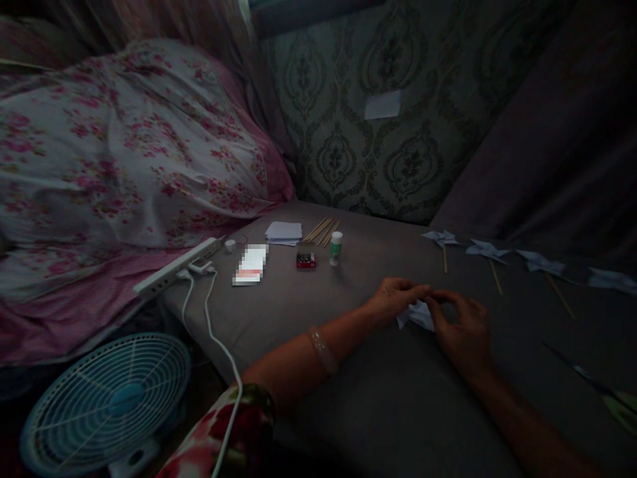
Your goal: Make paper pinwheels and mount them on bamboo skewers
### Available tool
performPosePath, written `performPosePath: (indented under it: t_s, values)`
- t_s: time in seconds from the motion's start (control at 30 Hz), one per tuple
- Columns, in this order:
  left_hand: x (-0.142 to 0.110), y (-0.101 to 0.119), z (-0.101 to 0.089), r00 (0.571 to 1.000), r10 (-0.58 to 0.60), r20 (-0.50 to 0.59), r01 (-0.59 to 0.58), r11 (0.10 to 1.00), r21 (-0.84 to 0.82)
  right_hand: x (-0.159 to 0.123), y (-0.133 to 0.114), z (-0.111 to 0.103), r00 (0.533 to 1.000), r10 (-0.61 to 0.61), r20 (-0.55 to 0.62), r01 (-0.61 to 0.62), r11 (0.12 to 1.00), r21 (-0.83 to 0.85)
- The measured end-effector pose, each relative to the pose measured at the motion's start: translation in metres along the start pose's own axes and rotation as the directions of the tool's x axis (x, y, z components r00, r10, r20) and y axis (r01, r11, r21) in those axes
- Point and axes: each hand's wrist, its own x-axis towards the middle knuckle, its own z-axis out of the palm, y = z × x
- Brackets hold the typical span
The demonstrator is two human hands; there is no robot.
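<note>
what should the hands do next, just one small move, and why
Perhaps pinch the white paper firmly where the left hand and right hand meet over it. Three paper shapes to the right have sticks; none shows on this one, so steadying it first seems sensible.

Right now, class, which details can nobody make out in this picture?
All in the head view:
Left hand and right hand: they hide whatever their grip may hold.
White paper: partly covered by the hands.
Scissors: handles cut off by the right edge.
White rectangle: contents blurred by pixelation.
Bottle: label print too small and dim.
</note>
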Motion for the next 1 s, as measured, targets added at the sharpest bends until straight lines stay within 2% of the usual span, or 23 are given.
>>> performPosePath:
  t_s: [0.2,0.37,0.73,0.9,1.0]
  values:
    - [-0.004,0.004,-0.009,0.995,-0.012,0.099,0.018,0.998,-0.056,0.001,-0.002,-0.001,0.997,0.074,0.028,-0.074,0.997,0.014]
    - [-0.005,0.003,-0.010,0.993,-0.010,0.114,0.017,0.998,-0.060,0.002,-0.004,-0.002,0.999,0.018,0.040,-0.020,0.999,0.050]
    - [-0.007,0.006,-0.012,0.992,-0.027,0.126,0.028,1.000,-0.009,0.004,-0.012,-0.003,1.000,0.007,0.025,-0.009,0.994,0.105]
    - [-0.005,0.007,-0.014,0.995,-0.011,0.102,0.006,0.999,0.045,0.005,-0.013,-0.002,0.994,0.085,0.064,-0.093,0.985,0.143]
    - [-0.005,0.011,-0.018,0.996,0.053,0.074,-0.059,0.996,0.074,0.006,-0.012,-0.001,0.986,0.157,0.051,-0.163,0.974,0.155]
